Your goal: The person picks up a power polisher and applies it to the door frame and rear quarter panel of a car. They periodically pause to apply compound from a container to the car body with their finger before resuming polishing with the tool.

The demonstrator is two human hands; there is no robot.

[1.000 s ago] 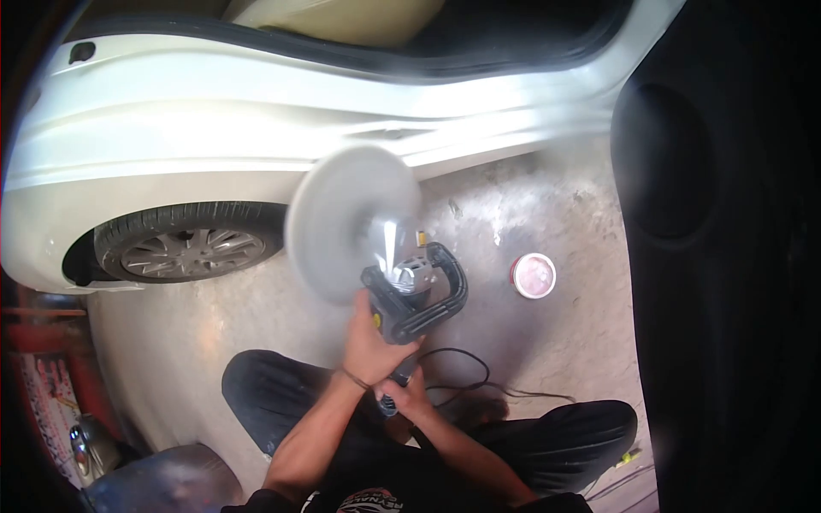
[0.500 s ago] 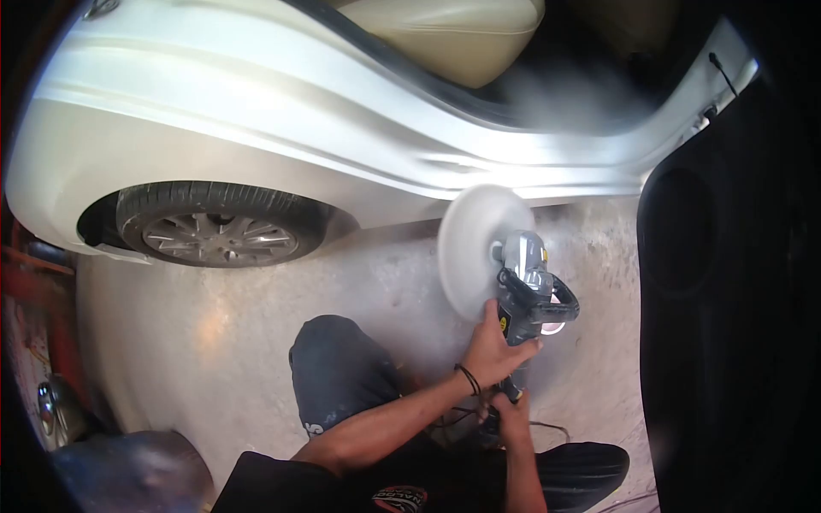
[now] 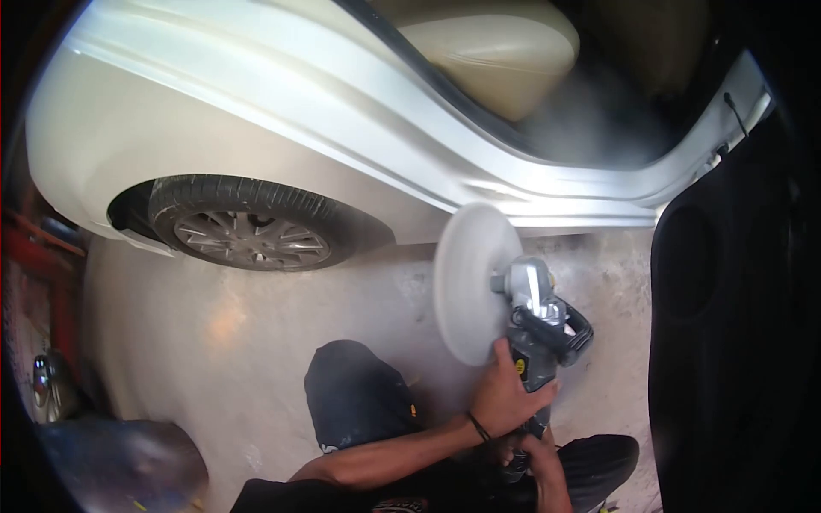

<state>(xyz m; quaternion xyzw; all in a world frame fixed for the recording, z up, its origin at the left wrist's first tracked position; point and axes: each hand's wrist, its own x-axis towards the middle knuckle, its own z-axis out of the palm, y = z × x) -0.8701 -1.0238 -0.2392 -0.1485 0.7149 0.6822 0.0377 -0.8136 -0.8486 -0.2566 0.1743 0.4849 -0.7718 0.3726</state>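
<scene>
A grey-and-black power polisher (image 3: 537,357) is gripped in both of my hands, its head pointing up toward the car. On its left side sits a large round white polishing pad (image 3: 473,286), blurred as if spinning. The pad's upper edge meets the white car's door sill (image 3: 547,195) in view; firm contact is hard to judge. My left hand (image 3: 511,398), with a dark wristband, wraps the body just behind the head. Lower down, my right hand (image 3: 543,455) closes around the rear handle, its fingers partly hidden.
The car wheel (image 3: 252,235) lies left of the pad. An open dark door panel (image 3: 727,299) closes off the right side. A beige seat (image 3: 496,51) shows inside the doorway. Hazy dust hangs over the sill and concrete floor (image 3: 256,359). A dark rounded object (image 3: 124,466) stands lower left.
The view has shifted, so the car appears farther right and slightly lower. Relative to the sill, the polisher and both hands have moved left toward the wheel. Both hands keep their hold.
</scene>
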